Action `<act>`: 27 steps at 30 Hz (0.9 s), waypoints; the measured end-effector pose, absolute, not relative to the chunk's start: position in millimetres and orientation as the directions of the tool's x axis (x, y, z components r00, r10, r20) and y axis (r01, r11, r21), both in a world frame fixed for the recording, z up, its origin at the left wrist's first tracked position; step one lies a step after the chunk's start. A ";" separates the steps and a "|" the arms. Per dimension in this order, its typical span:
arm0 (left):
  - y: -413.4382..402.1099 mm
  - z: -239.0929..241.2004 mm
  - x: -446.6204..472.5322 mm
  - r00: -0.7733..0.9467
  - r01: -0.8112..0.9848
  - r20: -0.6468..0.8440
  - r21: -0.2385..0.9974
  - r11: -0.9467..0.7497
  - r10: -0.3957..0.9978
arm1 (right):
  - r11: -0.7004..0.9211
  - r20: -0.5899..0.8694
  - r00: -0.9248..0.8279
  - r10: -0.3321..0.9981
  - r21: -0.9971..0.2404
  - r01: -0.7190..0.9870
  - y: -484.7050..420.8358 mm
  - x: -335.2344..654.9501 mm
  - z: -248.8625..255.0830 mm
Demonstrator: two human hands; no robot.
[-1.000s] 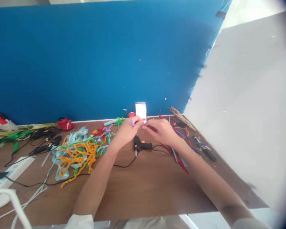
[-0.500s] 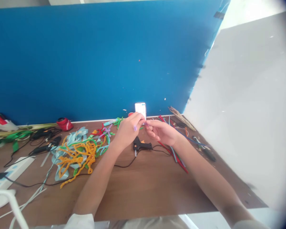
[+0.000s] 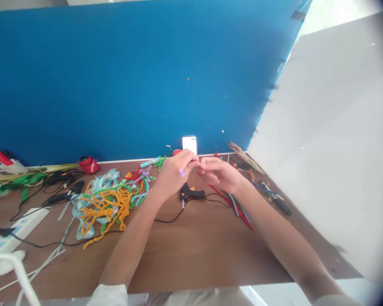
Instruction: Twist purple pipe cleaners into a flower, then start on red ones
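Phone [image 3: 189, 144] partly behind left hand [image 3: 174, 171]

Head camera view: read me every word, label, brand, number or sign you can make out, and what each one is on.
No text can be read.
Upright phone with a bright white screen: marks show, too small and blurred to read.
Long white plastic power strip: pale blue patches, no legible lettering.
Black plastic glue gun: no lettering discernible.
Fuzzy lilac strip in the left hand: no writing visible.
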State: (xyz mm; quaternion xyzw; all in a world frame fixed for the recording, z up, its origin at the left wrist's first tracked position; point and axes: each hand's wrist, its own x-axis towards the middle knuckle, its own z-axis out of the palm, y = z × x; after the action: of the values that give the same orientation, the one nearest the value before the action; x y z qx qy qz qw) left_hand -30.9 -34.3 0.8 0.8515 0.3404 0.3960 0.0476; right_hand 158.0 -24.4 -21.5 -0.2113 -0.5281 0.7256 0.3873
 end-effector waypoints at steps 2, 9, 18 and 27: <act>-32.7 -0.4 -27.9 0.401 0.572 0.620 0.406 -0.713 0.675 | -0.011 0.131 -0.502 0.855 -0.963 -0.270 -23.1 157.1 -22.6; -28.6 -11.4 -16.7 0.258 0.694 0.529 0.480 -0.536 0.808 | 0.269 0.254 -0.229 0.940 -0.963 0.035 -30.1 148.5 -23.6; -33.9 -5.1 -20.1 0.302 0.649 0.581 0.456 -0.609 0.756 | 0.062 0.125 -0.252 0.960 -0.968 -0.243 -25.5 151.0 -21.2; -30.6 -7.7 -18.8 0.147 0.542 0.486 0.688 -0.482 0.861 | 0.619 0.668 -0.016 0.744 -0.681 0.391 -34.5 137.2 -36.2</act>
State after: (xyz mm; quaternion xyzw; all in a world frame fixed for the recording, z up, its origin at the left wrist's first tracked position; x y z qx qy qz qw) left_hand -18.8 -30.6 -7.7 0.7361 0.4767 0.4462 0.1787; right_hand 137.2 -34.5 -36.2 -0.4079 -0.6957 0.1544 0.5707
